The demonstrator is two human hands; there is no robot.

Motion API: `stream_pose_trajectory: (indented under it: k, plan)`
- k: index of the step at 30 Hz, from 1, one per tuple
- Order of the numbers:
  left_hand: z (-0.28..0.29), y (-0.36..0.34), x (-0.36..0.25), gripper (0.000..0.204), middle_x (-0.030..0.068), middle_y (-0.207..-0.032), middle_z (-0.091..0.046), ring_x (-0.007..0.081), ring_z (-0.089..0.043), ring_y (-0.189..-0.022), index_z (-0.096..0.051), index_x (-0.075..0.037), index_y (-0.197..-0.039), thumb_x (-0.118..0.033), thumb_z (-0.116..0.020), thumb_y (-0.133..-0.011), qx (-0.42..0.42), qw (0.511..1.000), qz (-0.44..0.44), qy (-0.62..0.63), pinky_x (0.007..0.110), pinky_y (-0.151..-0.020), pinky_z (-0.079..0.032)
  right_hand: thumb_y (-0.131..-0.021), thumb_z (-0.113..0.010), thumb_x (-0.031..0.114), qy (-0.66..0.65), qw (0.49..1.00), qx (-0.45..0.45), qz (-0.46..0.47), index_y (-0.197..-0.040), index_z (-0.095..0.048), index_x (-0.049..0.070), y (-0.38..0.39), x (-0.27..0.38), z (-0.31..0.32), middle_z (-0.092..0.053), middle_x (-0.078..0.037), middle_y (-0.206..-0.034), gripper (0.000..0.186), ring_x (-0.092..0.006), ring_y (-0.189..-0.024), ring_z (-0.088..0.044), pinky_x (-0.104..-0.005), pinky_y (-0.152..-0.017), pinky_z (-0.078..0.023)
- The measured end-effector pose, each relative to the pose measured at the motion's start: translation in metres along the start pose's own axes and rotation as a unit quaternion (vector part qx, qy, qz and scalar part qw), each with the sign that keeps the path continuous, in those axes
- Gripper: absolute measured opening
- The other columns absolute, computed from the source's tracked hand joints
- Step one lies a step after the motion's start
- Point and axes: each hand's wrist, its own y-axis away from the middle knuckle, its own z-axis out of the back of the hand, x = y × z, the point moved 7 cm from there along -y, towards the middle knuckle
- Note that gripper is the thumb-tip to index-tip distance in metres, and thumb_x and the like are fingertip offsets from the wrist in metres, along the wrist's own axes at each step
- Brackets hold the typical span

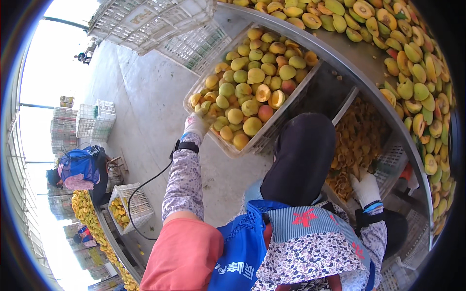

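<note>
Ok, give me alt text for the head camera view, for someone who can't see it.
A person's gloved left hand grips the rim of a white plastic crate full of yellow-green halved fruit, tilted against a curved metal table covered in more halves. Their gloved right hand rests in a bin of fruit pits under the table. Another person works nearby.

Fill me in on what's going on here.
A person in white gloves is handling fruit at a metal sorting table. The left hand grips the near edge of a white plastic crate full of yellow-green halved fruit, which sits tilted beside the table. The right hand rests in a lower crate of orange fruit scraps. More halved fruit covers the table top. Another person bends over a second table at left.
</note>
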Motion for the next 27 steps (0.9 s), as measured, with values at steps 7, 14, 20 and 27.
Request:
stream_pose_trajectory:
  k: [7, 14, 20, 27]
  plan:
    - [-0.021, -0.023, 0.012, 0.053, 0.0182, -0.121, -0.067, 0.0361, -0.067, -0.11, -0.064, -0.021, -0.134, -0.029, -0.078, -0.083, -0.066, 0.991, -0.065, -0.096, 0.045, -0.094, -0.055, -0.09, -0.067, 0.031, 0.01, 1.0, -0.019, 0.016, -0.11, -0.064, -0.001, -0.003, 0.006, 0.006, -0.068, -0.03, -0.095, 0.038, -0.0491, -0.095, -0.064, -0.0536, -0.081, -0.051]
    - [-0.038, -0.003, 0.003, 0.034, 0.0164, -0.118, -0.068, 0.0358, -0.068, -0.109, -0.065, -0.011, -0.125, -0.014, -0.059, -0.092, -0.135, 0.974, -0.101, -0.154, 0.045, -0.09, -0.056, -0.089, -0.067, 0.03, 0.005, 1.0, -0.012, 0.021, -0.108, -0.067, 0.0, 0.005, 0.029, 0.018, -0.069, -0.029, -0.095, 0.035, -0.0475, -0.095, -0.065, -0.0516, -0.081, -0.052]
    - [-0.011, -0.04, 0.0, 0.039, 0.0191, -0.123, -0.066, 0.0371, -0.067, -0.109, -0.064, -0.007, -0.124, -0.033, -0.059, -0.095, -0.016, 0.987, -0.008, -0.158, 0.046, -0.09, -0.056, -0.09, -0.066, 0.03, -0.002, 1.0, -0.005, 0.013, -0.111, -0.067, 0.001, 0.001, 0.019, 0.015, -0.069, -0.029, -0.097, 0.036, -0.0477, -0.096, -0.065, -0.0515, -0.082, -0.052]
    - [-0.007, -0.087, 0.026, 0.062, 0.0229, -0.149, -0.047, 0.0407, -0.041, -0.14, -0.05, -0.009, -0.145, -0.051, -0.048, -0.099, -0.297, 0.953, 0.049, 0.017, 0.05, -0.117, -0.029, -0.09, -0.065, 0.036, 0.026, 1.0, -0.005, -0.01, -0.114, -0.068, 0.002, -0.002, 0.003, 0.006, -0.069, -0.029, -0.101, 0.041, -0.0472, -0.098, -0.065, -0.052, -0.084, -0.052]
